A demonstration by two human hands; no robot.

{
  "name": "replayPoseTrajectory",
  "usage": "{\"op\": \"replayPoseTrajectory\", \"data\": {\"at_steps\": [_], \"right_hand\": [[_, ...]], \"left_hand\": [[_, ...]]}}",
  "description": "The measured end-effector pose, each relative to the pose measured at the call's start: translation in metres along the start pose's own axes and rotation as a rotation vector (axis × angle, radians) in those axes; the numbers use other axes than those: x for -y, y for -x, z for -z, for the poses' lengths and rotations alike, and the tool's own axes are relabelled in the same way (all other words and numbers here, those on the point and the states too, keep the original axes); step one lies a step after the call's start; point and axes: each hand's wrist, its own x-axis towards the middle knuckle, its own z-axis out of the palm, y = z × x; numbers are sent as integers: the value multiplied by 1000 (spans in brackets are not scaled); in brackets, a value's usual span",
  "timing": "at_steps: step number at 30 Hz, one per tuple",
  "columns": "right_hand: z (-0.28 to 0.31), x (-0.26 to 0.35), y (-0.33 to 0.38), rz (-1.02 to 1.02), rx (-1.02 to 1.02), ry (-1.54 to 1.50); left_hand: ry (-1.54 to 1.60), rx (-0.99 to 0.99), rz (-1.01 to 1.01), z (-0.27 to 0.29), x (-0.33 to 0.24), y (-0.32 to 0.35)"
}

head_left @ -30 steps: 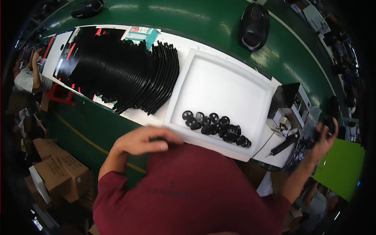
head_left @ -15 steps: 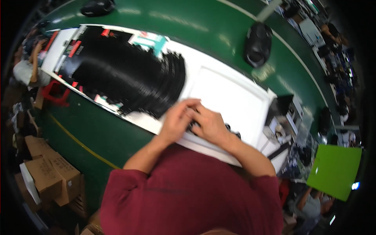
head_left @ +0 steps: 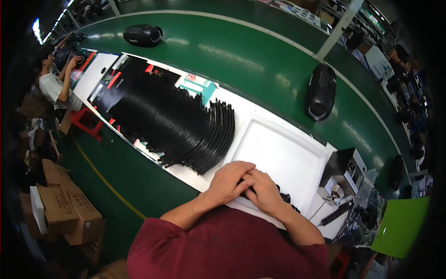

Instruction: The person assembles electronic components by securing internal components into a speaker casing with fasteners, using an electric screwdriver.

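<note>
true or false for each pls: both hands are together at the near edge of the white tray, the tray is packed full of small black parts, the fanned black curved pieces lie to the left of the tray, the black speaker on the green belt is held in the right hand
1. Left hand and right hand meet at the near edge of the white tray: true.
2. The tray is packed full of small black parts: false, only a few show by the hands; most of it is bare.
3. The fanned black curved pieces lie left of the tray: true.
4. The black speaker is held in the right hand: false, it sits apart on the green belt.

Bright overhead light glares in streaks on the green floor [head_left: 241, 60] toward twelve o'clock, while fisheye bending and dark vignetting swallow the rim, soft throughout.
</note>
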Motion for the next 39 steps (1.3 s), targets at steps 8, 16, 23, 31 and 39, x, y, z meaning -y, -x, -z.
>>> {"op": "replayPoseTrajectory", "data": {"at_steps": [8, 16, 23, 31, 39], "right_hand": [[14, -14, -5, -141, -143, -183], [32, -27, 12, -225, -179, -95], [50, -24, -7, -267, -66, 141], [34, -35, -31, -444, 207, 254], [41, -46, -34, -612, 313, 22]], "left_hand": [[411, -25, 135, 24, 14, -7], [-78, 53, -23, 40, 5, -8], [-352, 101, -128, 24, -3, -29], [-634, 249, -243, 22, 14, -52], [-558, 255, -245, 20, 21, -64]]}}
